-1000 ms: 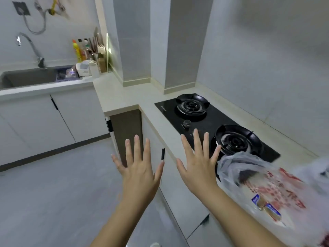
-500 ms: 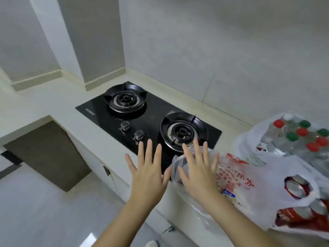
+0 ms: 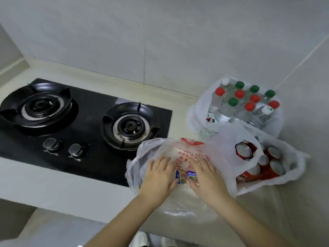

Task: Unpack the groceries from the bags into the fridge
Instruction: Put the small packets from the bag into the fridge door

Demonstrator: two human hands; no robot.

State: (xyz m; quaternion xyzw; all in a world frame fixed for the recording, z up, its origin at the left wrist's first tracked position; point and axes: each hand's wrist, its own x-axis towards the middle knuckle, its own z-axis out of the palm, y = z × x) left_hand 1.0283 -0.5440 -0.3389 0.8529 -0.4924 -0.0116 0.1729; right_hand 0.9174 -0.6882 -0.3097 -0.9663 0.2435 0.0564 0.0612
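Counter (image 3: 53,186) beside hob (image 3: 89,111). Resting left hand (image 3: 158,177) and right hand (image 3: 207,177) flat on bag (image 3: 187,148), lower centre, fingers spread, gripping nothing. Looking thin, floppy, slippery, likely light; aiming for packets (image 3: 191,174) inside, not film.

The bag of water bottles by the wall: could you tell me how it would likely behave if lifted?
Probably heavy: the bag of water bottles holds about a dozen capped bottles. Its thin film looks floppy, so it would likely sag, and the upright bottles may lean together.
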